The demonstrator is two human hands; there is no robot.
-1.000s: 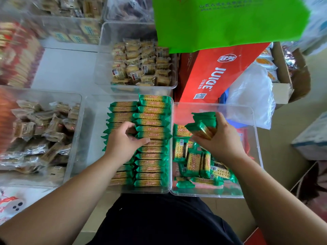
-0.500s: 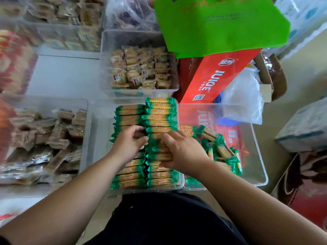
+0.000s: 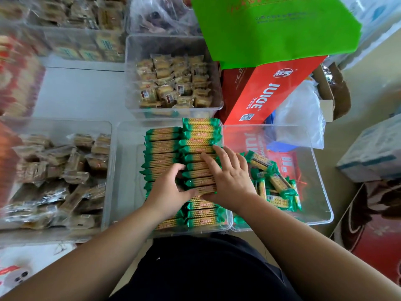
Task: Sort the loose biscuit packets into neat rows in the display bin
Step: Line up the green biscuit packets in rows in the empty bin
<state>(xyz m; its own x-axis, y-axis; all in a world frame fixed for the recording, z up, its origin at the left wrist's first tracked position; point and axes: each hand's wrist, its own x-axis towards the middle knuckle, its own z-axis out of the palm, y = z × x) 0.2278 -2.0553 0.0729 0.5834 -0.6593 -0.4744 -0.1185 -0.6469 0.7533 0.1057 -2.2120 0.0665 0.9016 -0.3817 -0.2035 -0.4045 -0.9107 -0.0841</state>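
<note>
We cannot read the print on the green-ended wrappers; the left of the view is smeared, so the bin of brown-wrapped snacks (image 3: 65, 170) shows only as blurred shapes; the packets under the palms are hidden, and the wrists cover part of the near ends of the two rows (image 3: 162, 148). The left hand (image 3: 169, 192) lies on the left row with its fingers curled down at the seam between the rows, tips out of sight, so we cannot tell whether it grips a packet or only rests there; the right hand (image 3: 230, 181) lies on the right row, its fingers (image 3: 208, 161) spread and nearly straight, pressing flat on the packets; the two thumbs sit close together, seemingly touching. The rows stand in the display bin (image 3: 128, 161), the right row against its right wall, the left row leaving a bare strip of floor along the left wall; the loose packets (image 3: 273, 183) lie heaped in the second clear bin (image 3: 321, 192), which touches the display bin's right side; a red carton (image 3: 271, 92) and a green bag (image 3: 271, 29) crowd the far side.
</note>
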